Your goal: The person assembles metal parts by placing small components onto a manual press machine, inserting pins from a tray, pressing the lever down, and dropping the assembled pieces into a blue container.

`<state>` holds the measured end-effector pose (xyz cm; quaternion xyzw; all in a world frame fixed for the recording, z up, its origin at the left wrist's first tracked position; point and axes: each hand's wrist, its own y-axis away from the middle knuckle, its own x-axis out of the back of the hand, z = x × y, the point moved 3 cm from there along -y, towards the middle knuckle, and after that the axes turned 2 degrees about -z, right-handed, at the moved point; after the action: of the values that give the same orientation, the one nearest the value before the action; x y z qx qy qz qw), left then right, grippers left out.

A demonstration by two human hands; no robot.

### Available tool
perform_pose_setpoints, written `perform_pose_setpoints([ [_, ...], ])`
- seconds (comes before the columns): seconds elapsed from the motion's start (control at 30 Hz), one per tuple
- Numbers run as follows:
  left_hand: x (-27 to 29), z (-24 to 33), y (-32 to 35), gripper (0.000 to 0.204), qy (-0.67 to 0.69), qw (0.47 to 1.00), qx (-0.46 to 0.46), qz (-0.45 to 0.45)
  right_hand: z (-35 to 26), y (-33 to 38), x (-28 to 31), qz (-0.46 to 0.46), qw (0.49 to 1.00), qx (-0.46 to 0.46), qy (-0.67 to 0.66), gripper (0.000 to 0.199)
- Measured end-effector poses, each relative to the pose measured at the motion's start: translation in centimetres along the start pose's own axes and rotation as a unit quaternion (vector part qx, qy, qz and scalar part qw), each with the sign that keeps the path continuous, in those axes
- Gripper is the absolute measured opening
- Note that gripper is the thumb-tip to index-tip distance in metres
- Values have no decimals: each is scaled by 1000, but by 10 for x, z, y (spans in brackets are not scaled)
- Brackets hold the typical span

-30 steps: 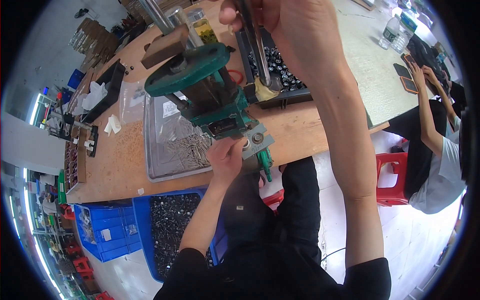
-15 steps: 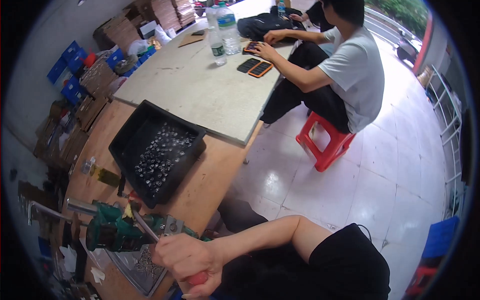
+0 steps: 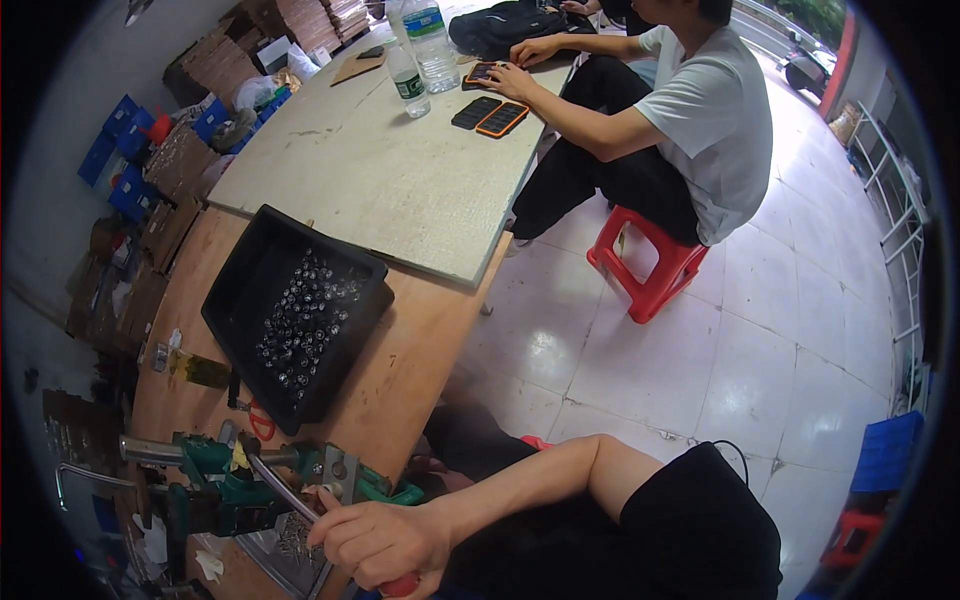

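In the head view, the right hand [image 3: 385, 543] holds a long, round, silver metal lever [image 3: 283, 488]. Its fingers are curled tight around the bar and pressed side by side. The lever is at the near end of the brown wooden table [image 3: 400, 375]. It slants: one end sits at a green metal press [image 3: 215, 480], and the other points down and right, toward the person. A round red knob [image 3: 400, 585] pokes out under the hand at that end.

A bit of skin next to the press may be the left hand [image 3: 323, 499], but the right hand covers too much, so I cannot tell what its fingers do.

Past the press, along the table's right edge, sits a black plastic tray [image 3: 235, 285] with small, shiny, dark round pieces [image 3: 305, 325]. A yellow-green jar [image 3: 203, 370] is just left of the tray.
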<state>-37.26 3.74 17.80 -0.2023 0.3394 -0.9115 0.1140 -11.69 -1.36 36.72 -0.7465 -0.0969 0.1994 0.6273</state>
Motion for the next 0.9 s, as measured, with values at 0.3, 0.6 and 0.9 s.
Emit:
perform_pose_setpoints([
  [0.3, 19, -24, 27, 12, -29, 996, 70, 56, 17, -43, -3, -20, 990, 107, 90, 39],
  [0.6, -14, 40, -7, 12, -101, 990, 77, 56, 165, -156, -37, -15, 983, -175, 43, 41],
  [0.9, -16, 33, -8, 13, -51, 997, 47, 33, 245, -89, 5, -20, 932, -361, 41, 31],
])
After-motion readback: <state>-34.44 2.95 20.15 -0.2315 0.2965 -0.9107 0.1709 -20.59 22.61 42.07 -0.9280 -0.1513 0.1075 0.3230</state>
